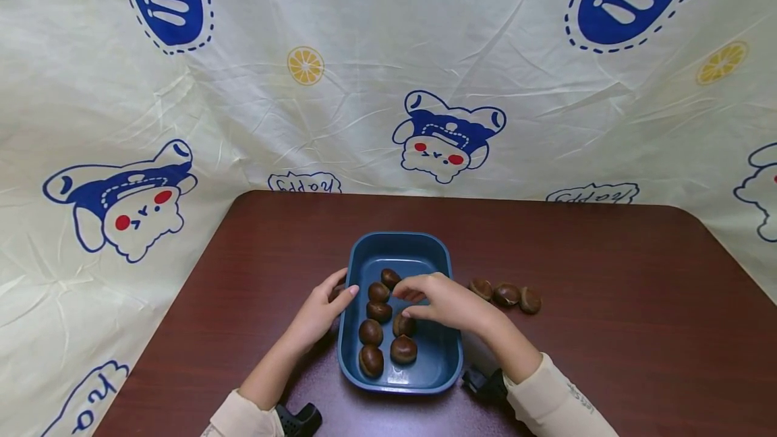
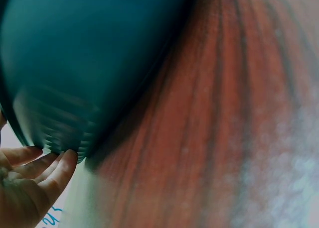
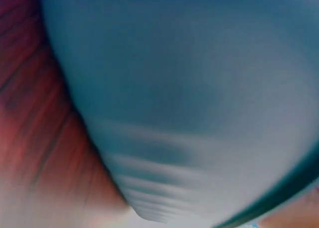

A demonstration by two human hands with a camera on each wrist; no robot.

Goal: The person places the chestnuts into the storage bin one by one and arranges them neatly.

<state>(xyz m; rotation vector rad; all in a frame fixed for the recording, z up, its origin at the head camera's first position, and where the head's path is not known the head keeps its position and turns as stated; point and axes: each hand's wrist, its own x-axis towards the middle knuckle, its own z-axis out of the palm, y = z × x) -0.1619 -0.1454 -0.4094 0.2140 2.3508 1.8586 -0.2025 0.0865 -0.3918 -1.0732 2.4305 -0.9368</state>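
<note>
left hand (image 1: pixel 320 305) pinches blue tray (image 1: pixel 434 371), lower centre; right hand (image 1: pixel 442 301) above, fingers parted, nothing visibly held. 7 chestnuts (image 1: pixel 403 351) inside, 3 right.

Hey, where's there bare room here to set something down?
On the table: right of the three loose chestnuts, and past the far end of the blue tray. Inside: along the right wall, nearer than the right hand. Crowded: the tray's left and middle, with chestnuts; the left hand is at its left rim.
</note>
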